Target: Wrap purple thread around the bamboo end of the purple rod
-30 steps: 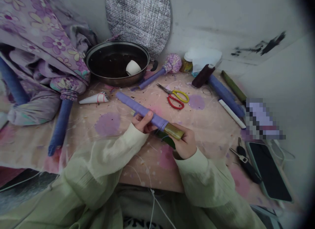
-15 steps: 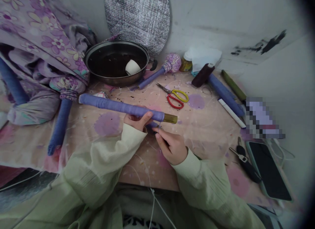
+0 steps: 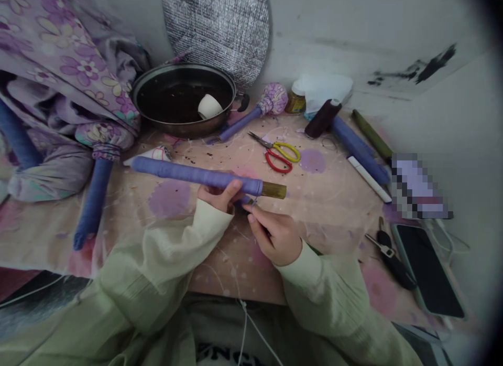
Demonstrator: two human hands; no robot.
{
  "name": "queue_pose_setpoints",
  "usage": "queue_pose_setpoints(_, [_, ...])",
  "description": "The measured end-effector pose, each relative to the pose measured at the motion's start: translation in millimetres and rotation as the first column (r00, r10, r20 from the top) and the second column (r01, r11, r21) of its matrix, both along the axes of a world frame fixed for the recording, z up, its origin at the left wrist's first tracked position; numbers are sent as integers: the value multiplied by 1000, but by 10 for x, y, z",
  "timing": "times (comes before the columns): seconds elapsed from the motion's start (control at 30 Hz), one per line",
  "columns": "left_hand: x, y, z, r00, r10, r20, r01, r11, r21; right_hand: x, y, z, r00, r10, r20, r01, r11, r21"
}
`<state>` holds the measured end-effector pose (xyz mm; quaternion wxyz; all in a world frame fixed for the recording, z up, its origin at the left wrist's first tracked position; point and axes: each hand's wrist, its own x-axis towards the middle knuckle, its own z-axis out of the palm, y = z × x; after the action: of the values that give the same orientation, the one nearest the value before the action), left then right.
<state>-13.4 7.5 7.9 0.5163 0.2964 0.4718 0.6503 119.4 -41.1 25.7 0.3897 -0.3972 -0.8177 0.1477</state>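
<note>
My left hand [image 3: 222, 194] is closed around a stick wrapped in purple-blue cloth [image 3: 188, 173], held nearly level above the table. Its bare olive-brown end [image 3: 275, 190] sticks out on the right. Just below that end, my right hand [image 3: 275, 234] pinches what looks like a thin thread running down from the wrapping. A short purple piece with a dark tip [image 3: 245, 200] shows under the stick, between both hands; its far part is hidden by my left hand.
Scissors with red and yellow handles [image 3: 279, 152] lie beyond the stick. Behind stand a black pan [image 3: 147, 119] with a white cup [image 3: 209, 107], and a dark thread spool [image 3: 323, 119]. Keys [image 3: 387, 250] and a phone [image 3: 428, 271] lie right. Floral cloth [image 3: 84, 67] is piled left.
The wrapped stick has shifted slightly right, its left end a little lower. My right fingers stay just below the bare end, and the thread between them and the stick looks shorter.
</note>
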Motion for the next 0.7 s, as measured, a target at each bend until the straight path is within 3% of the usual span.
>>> queue_pose_setpoints(0.13, [0, 7, -39, 997, -50, 56, 56, 991, -119, -8, -2, -10, 1000, 19, -9, -19, 1000, -3])
queue_pose_setpoints(0.4, [9, -76, 26, 970, 35, -241, -4, 991, 130, 31, 20, 1, 999, -32, 12, 32, 999, 15])
queue_pose_setpoints(0.53, [2, -74, 84, 962, 38, -272, 3, 989, 150, 41, 33, 41, 998, -61, 21, 60, 997, 43])
queue_pose_setpoints(0.7, [-7, -65, 74, 945, 80, -316, 9, 962, 273, 73, 51, 78, 998, -61, 26, 60, 997, 49])
